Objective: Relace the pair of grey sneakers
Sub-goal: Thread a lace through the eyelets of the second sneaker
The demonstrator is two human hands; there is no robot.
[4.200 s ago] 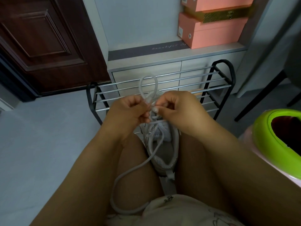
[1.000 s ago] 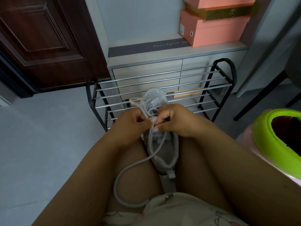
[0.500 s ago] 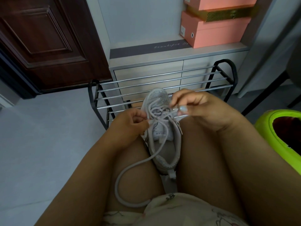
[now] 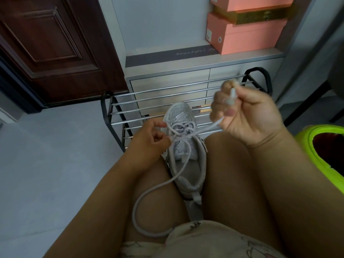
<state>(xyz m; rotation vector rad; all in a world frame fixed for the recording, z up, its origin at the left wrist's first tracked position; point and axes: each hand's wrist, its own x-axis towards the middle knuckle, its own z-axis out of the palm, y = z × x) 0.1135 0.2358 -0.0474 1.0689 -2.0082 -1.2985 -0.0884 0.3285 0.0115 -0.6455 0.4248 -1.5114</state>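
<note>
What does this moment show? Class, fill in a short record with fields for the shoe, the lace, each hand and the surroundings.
shoe: one grey sneaker held between the person's thighs, toe pointing away
lace: pale lace threaded near the toe; one end drawn up to the right, the other looping loose over the left thigh
left hand: left hand holds the lace at the shoe's left side
right hand: right hand raised, gripping the lace end, blurred
behind: metal shoe rack, pink boxes on a cabinet
right edge: green-rimmed bin
</note>
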